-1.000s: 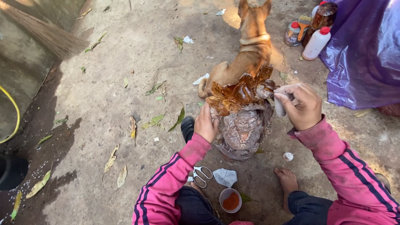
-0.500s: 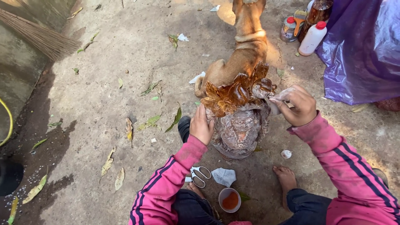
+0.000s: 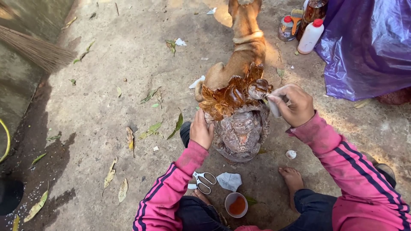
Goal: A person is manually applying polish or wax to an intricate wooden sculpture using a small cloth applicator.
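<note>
A carved wooden figure stands on the concrete ground between my bare feet; its top is glossy amber, its lower body dull grey-brown. My left hand rests flat against the figure's left side, steadying it. My right hand is closed on a small brush with a pale handle, its tip touching the shiny upper right part of the carving. A small cup of orange-brown liquid sits on the ground near my legs.
A brown dog lies just behind the carving. Scissors and a crumpled paper scrap lie by my feet. A white bottle with a red cap, a can and a dark bottle stand by purple plastic sheeting. A broom lies at left.
The view has shifted slightly. My right hand has moved a little along the carving's glossy top with the brush; my left hand stays on its side.
</note>
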